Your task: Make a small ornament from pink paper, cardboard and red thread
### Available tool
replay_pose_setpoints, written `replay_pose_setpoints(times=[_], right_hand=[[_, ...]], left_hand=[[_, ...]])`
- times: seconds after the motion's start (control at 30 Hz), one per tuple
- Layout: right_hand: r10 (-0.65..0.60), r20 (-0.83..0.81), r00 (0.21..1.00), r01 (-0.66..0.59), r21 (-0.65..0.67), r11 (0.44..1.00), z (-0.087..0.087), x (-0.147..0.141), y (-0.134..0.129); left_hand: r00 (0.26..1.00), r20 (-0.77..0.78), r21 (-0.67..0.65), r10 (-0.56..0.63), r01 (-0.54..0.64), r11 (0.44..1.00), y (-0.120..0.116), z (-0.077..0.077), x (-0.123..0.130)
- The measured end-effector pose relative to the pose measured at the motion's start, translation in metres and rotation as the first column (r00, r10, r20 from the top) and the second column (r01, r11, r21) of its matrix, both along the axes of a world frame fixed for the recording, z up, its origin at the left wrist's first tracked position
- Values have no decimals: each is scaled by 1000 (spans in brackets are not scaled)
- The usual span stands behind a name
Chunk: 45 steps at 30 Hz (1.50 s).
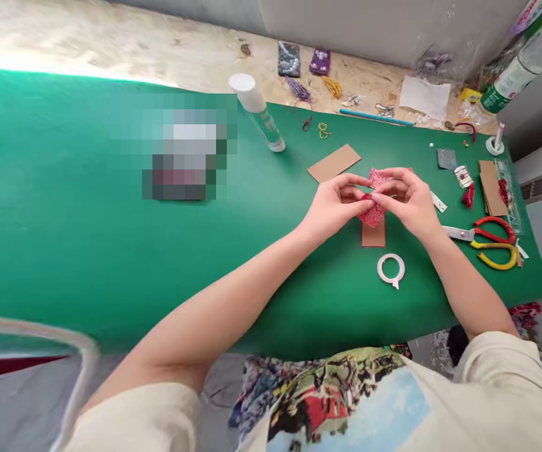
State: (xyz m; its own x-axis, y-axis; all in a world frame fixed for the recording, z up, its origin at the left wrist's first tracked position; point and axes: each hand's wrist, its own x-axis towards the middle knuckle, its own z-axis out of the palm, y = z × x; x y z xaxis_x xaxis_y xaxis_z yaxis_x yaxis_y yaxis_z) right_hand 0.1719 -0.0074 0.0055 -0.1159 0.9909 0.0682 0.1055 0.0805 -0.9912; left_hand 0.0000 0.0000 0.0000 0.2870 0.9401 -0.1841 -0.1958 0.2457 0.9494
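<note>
On tbl (110, 263): bottle (260, 116) at L, scissors (465, 234) at R, tape roll (390, 280) before fabric pc (373, 216) btwn L hand (331, 204) & R hand (411, 202).

head camera | worn on head | facing forward, down | close above green tabletop (110, 263)

A cream short-sleeved T-shirt (468, 402) bears a printed picture (346, 402), green, black and red at left, cloudy light blue at right.
</note>
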Motion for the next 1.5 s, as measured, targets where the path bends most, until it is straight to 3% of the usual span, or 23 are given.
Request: replay_pose_setpoints(times=[0.43, 0.67, 0.73, 0.8, 0.9, 1.07, 1.17, 1.23, 1.33, 1.5], right_hand=[[-193, -76, 978, 190, -33, 981, 2, 9, 7], [-336, 193, 922, 320, 108, 941, 8, 38, 19], [-253, 177, 951, 251, 36, 967, 10, 40, 20], [-92, 117, 989, 104, -104, 989, 10, 36, 18], [63, 67, 996, -49, -199, 979, 7, 23, 11], [34, 52, 998, -24, -179, 983, 4, 15, 5], [-17, 44, 999, 25, -176, 984, 8, 21, 7], [-3, 90, 996, 26, -252, 967, 11, 25, 10], [97, 217, 971, -5, -391, 920, 11, 27, 12], [120, 352, 928, 6, -336, 942, 3, 23, 10]], left_hand=[[999, -49, 24, 10, -9, 1000, 0, -3, -3], [998, -42, 30, 50, -49, 998, 2, -6, -4], [997, -41, 30, 67, -66, 997, 2, -7, -4], [995, -40, 24, 87, -86, 996, 2, -9, -4], [993, -41, 30, 115, -114, 993, 3, -10, -4], [994, -46, 72, 103, -100, 992, 4, -10, -5], [992, -115, 172, 60, -40, 984, 5, -12, -6], [962, -251, 329, 105, -17, 944, 7, -17, -5], [845, -446, 617, 296, 51, 785, 11, -30, -5], [737, -550, 786, 394, 296, 543, 13, -42, -19]])
